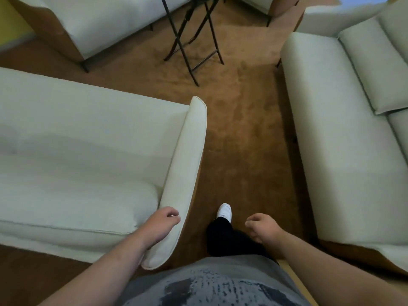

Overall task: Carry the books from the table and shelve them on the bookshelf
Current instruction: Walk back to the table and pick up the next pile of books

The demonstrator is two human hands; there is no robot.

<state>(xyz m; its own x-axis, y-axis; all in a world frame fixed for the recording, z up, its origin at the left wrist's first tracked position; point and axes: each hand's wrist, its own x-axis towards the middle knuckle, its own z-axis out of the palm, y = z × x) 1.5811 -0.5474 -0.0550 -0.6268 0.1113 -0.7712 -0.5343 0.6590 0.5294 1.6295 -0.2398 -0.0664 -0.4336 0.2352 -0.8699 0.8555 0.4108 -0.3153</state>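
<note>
Both grips, left hand (pixel 162 223) and right hand (pixel 262 227), hang loosely curled and empty; beside the left, the sofa arm (pixel 187 173) could snag a careless stride.

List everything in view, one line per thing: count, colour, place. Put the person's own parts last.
sofas: three fully seen, cream-white; near left, far left and right; a corner of another piece shows at top centre.
folding table: one, black metal legs, top centre; its top is cut off by the frame.
carpet: one, brown, covering the floor between the sofas.
wall: yellow strip, top left corner.
books and bookshelf: none in view.
shoe: one, white, on the carpet, bottom centre.
trouser leg: one, black, above the shoe.
shirt: grey with a dark print, bottom centre.
hands: two, bare and empty; left hand over the near sofa's armrest, right hand over the carpet.
</note>
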